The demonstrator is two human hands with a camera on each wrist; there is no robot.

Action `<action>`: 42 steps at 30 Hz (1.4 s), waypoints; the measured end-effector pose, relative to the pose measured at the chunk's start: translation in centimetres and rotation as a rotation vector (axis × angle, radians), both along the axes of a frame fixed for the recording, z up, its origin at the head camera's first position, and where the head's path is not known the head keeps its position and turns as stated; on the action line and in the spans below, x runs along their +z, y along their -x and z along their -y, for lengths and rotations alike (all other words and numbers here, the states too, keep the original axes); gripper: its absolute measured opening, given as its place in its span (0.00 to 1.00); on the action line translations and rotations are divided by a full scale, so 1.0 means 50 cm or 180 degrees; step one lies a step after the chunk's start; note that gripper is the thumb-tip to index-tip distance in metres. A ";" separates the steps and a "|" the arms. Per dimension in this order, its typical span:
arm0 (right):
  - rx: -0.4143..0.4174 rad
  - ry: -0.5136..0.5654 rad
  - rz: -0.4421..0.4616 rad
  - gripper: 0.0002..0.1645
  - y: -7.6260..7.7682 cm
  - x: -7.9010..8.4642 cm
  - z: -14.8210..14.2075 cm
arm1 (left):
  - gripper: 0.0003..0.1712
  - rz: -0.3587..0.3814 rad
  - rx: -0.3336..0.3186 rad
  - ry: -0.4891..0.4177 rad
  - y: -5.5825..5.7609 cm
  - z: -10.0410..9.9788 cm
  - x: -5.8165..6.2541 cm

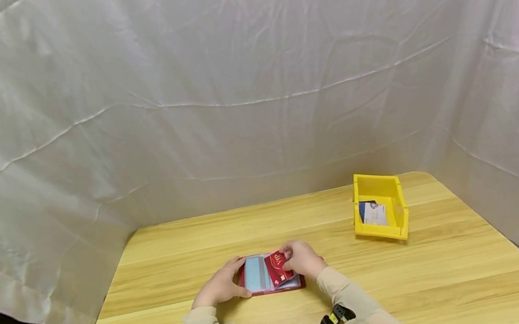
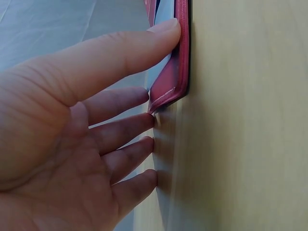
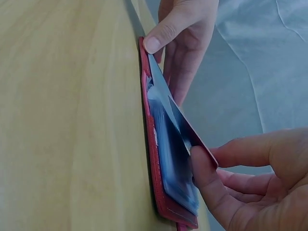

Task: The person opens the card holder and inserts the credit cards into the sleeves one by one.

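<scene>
A red card holder (image 1: 302,286) with clear plastic sleeves lies spread on the wooden table. My left hand (image 1: 222,286) holds its left end, the thumb on the near edge and the index finger towards the far edge. In the left wrist view, that thumb (image 2: 159,41) rests on the red border. My right hand (image 1: 304,260) pinches a red card (image 1: 277,272) marked VIP between thumb and fingers. The card slants over the sleeves (image 3: 175,149) on the right half; in the right wrist view its outer edge is raised off them. Whether its inner end is inside a sleeve, I cannot tell.
At the back right of the table (image 1: 173,323) stands a yellow bin (image 1: 382,230) holding a white card (image 1: 374,213) and a dark blue one. Grey cloth (image 1: 254,129) hangs behind and along both sides. Each wrist wears a black strap.
</scene>
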State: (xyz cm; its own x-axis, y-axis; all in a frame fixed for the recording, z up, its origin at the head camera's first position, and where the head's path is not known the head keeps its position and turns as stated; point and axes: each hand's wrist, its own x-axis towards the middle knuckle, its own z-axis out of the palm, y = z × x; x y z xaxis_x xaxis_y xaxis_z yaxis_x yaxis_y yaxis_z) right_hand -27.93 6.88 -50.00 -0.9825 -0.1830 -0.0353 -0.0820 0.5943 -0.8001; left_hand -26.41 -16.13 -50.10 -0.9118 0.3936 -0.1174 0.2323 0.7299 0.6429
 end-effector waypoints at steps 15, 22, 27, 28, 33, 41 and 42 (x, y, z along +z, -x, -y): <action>0.0017 -0.0028 0.0092 0.23 0.006 0.003 0.002 | 0.49 0.0011 0.0030 0.0065 0.000 -0.002 0.001; 0.0016 0.0015 0.0073 0.22 0.002 0.001 0.004 | 0.49 0.0010 0.0040 0.0066 -0.002 -0.005 0.003; -0.0032 0.0066 0.0060 0.22 -0.003 0.001 0.012 | 0.49 0.0015 0.0044 0.0060 -0.002 -0.004 0.004; -0.0040 0.0080 0.0071 0.22 -0.004 0.001 0.014 | 0.49 0.0023 0.0049 0.0064 -0.002 -0.004 0.004; -0.0073 0.0116 0.0102 0.22 -0.007 -0.005 0.024 | 0.49 0.0010 0.0056 0.0076 -0.002 -0.003 0.004; -0.0163 -0.0013 0.0008 0.23 -0.010 -0.009 0.029 | 0.49 0.0043 0.0080 0.0059 -0.002 -0.003 0.004; -0.0170 -0.0039 -0.0013 0.23 -0.011 -0.009 0.030 | 0.49 0.0042 0.0084 0.0055 -0.002 -0.003 0.005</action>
